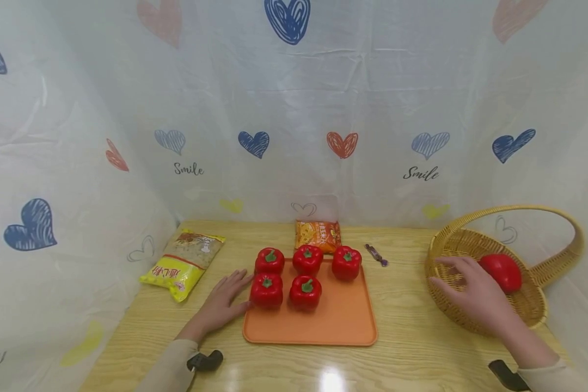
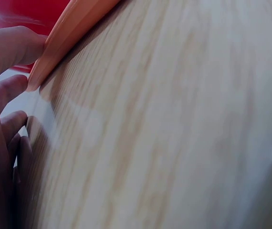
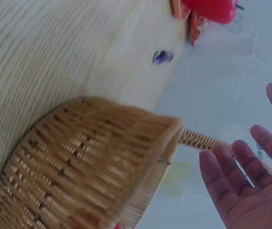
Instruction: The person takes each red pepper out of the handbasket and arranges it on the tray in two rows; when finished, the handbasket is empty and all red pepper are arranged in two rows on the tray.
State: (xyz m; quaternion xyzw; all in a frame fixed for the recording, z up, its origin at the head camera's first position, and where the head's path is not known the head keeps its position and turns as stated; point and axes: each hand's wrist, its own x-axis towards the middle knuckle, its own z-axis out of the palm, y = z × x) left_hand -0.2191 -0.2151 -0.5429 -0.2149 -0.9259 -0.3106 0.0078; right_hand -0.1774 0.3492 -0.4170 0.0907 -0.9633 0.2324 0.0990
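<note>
Several red bell peppers [image 1: 306, 293] with green stems stand on an orange tray [image 1: 333, 326] in the head view. My left hand [image 1: 222, 299] lies at the tray's left edge, fingers extended, holding nothing. In the left wrist view its thumb [image 2: 19, 45] meets the tray's rim [image 2: 59, 50]. Over the left part of a wicker basket [image 1: 534, 310] hovers my right hand [image 1: 480, 296], fingers loosely bent and nothing in them. One red bell pepper [image 1: 504, 272] lies inside that basket, partly hidden by the hand. The right wrist view shows the palm and spread fingers [image 3: 217, 181] beside the basket's handle.
A yellow bag of dry food [image 1: 183, 261] lies at the left of the wooden table [image 1: 406, 348]. Behind the tray is an orange snack packet [image 1: 318, 235]. A small purple wrapped candy [image 1: 376, 255] lies between tray and basket. Heart-printed curtains [image 1: 294, 98] surround the table.
</note>
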